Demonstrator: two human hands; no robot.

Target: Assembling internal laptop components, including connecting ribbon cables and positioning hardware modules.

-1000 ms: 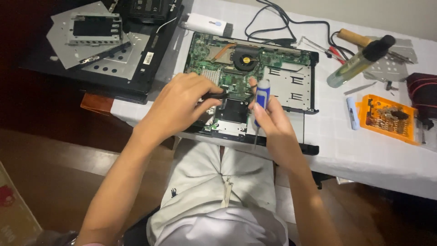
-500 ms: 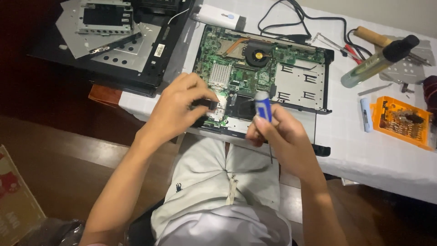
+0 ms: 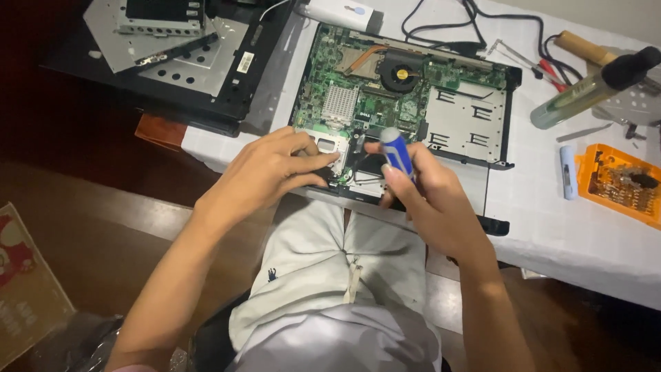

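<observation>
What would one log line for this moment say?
left hand steadies opened laptop | right hand holds blue screwdriver | orange bit case aside

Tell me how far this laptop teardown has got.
Done: the laptop is open, board bare, removed cover panels set aside. In hand: right hand holds the blue-handled screwdriver at the front edge; left hand steadies it. Left: board and fan still mounted.

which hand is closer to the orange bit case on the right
Right. The right hand, gripping the blue-handled screwdriver, is at the opened laptop, apart from the orange bit case. The left hand sits further away, beyond it.
</observation>
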